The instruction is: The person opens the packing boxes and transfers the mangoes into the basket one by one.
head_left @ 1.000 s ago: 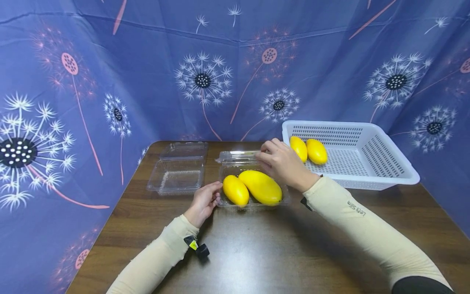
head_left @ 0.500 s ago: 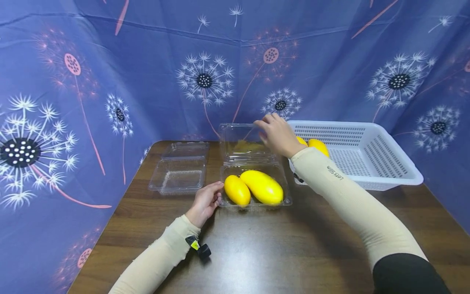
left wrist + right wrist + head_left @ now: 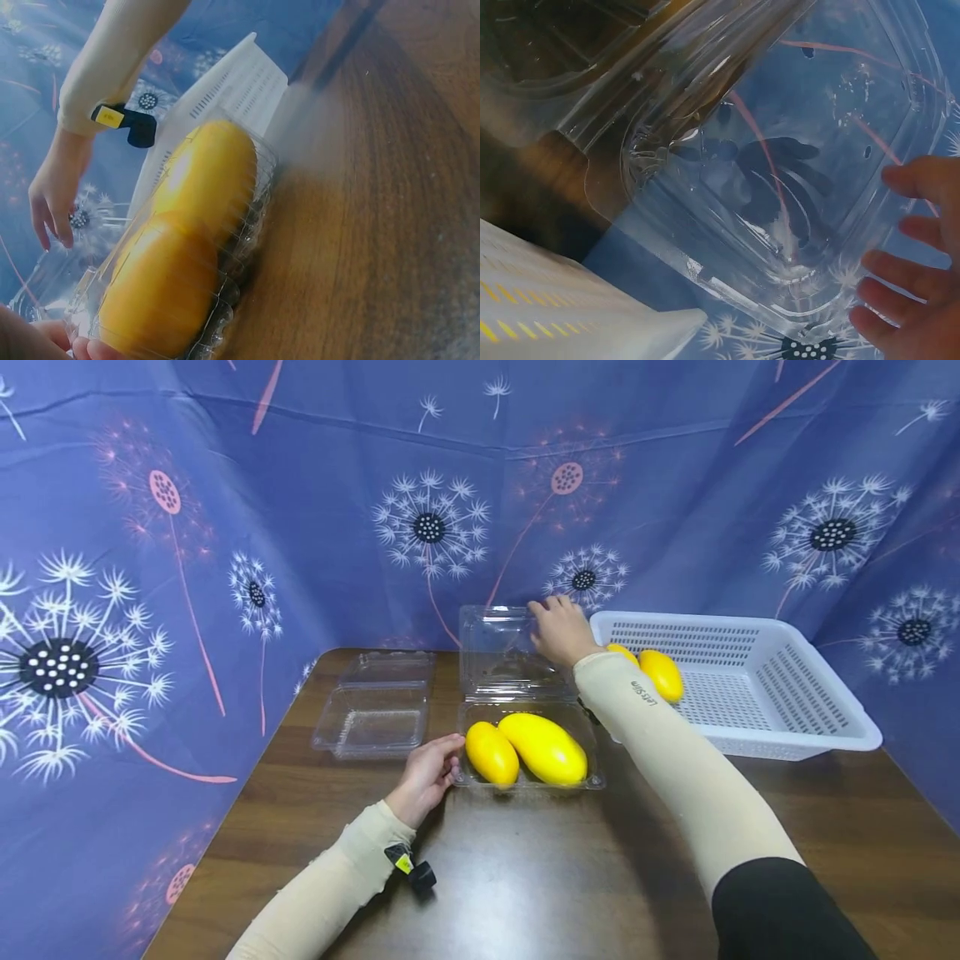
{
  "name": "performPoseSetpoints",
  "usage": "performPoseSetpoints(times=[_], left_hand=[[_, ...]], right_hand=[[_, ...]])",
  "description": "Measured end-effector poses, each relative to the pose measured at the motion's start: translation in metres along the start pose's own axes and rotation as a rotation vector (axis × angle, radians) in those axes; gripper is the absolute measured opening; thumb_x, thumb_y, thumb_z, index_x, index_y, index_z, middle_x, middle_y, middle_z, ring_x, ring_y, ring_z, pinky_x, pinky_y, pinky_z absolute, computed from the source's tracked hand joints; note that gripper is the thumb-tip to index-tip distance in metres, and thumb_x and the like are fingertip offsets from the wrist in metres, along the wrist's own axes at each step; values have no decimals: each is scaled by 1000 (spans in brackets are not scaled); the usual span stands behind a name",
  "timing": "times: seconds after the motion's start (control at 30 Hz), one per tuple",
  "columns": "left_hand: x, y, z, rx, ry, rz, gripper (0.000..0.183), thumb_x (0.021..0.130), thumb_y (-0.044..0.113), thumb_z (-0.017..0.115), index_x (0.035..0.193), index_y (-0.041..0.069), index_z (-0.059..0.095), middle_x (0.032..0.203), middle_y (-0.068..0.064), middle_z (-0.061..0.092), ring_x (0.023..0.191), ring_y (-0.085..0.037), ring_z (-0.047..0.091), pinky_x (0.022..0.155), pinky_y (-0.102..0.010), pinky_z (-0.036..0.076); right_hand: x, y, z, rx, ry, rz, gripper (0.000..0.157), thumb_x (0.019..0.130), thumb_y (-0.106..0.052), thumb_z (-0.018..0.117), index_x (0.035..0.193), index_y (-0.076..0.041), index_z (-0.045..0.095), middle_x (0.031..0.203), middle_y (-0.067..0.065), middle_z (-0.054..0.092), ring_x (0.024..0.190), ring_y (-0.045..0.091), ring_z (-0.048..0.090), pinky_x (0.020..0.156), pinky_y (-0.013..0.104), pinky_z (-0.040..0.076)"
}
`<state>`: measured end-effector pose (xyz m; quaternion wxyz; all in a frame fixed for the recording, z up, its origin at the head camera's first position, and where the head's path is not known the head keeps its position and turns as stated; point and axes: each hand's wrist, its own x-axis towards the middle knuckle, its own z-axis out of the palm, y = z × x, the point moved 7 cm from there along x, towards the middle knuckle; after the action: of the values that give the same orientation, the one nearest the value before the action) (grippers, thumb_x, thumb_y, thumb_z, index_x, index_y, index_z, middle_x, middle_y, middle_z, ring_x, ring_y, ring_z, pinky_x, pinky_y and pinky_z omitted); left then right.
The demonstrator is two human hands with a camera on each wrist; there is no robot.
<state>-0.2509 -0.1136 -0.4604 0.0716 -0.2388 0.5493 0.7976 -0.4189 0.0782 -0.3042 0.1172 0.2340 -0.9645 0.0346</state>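
Two yellow mangoes, a small one (image 3: 492, 754) and a larger one (image 3: 543, 749), lie side by side in a clear plastic clamshell box (image 3: 528, 789). Its lid (image 3: 495, 652) stands raised at the back, hinged to the base. My left hand (image 3: 427, 774) grips the box's left side near the front corner; in the left wrist view only part of its fingers (image 3: 56, 337) shows. Beside the lid's upper right edge is my right hand (image 3: 562, 628). Its fingers (image 3: 900, 277) are spread and loosely bent, and whether they touch the plastic I cannot tell.
Another clear clamshell box (image 3: 378, 718) stands opened out to the left. At the right back is a white perforated basket (image 3: 795, 739) with two more mangoes (image 3: 661, 677) at its left end. A patterned blue cloth (image 3: 337, 485) hangs behind the wooden table (image 3: 540, 877).
The lid has swung up from low behind the box to nearly upright. My right hand has risen toward the back with it, while my left hand stays at the box's left side.
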Motion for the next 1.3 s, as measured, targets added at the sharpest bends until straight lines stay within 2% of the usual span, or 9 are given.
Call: performPoseSetpoints(times=[0.3, 0.53, 0.8, 1.0, 1.13, 1.3], left_hand=[[0, -1, 2, 3, -5, 14, 26, 91, 7, 63, 116, -2, 60, 64, 11, 55, 50, 0, 45, 49, -12, 41], [-1, -1, 2, 3, -7, 15, 29, 91, 7, 63, 118, -3, 59, 66, 10, 56, 52, -1, 46, 51, -12, 42], [-2, -1, 2, 8, -14, 13, 21, 91, 5, 62, 111, 0, 60, 65, 10, 56, 52, -1, 46, 52, -13, 42], [-3, 1, 3, 16, -22, 1, 17, 91, 6, 61, 107, 1, 60, 65, 9, 53, 51, -1, 45, 52, -12, 41], [-4, 1, 3, 19, -16, -10, 12, 92, 8, 61, 102, 3, 61, 66, 7, 52, 52, -2, 45, 52, -13, 41], [-3, 2, 4, 10, -20, -13, 7, 93, 11, 60, 96, 5, 61, 66, 6, 53, 53, -3, 45, 52, -14, 41]], right_hand=[[-1, 11, 8, 58, -57, 26, 59, 93, -23, 62, 143, -2, 42, 142, 27, 45, 135, 43, 38, 113, 55, 33], [-7, 12, 0, 83, -94, 44, 51, 94, -25, 60, 138, -1, 50, 138, 23, 48, 129, 41, 42, 109, 54, 37], [-15, 3, -8, 134, -122, 2, 42, 94, -25, 60, 130, -3, 58, 131, 20, 54, 127, 39, 45, 111, 54, 35], [-20, -5, -10, 132, -152, -40, 42, 93, -26, 61, 128, -2, 60, 135, 21, 54, 131, 40, 43, 116, 53, 30], [-25, -8, -10, 133, -172, -47, 42, 94, -27, 61, 128, -3, 60, 138, 20, 52, 131, 40, 43, 114, 55, 32], [-31, -11, -10, 158, -181, -69, 40, 94, -26, 62, 128, -4, 60, 134, 19, 54, 125, 38, 48, 108, 53, 39]])
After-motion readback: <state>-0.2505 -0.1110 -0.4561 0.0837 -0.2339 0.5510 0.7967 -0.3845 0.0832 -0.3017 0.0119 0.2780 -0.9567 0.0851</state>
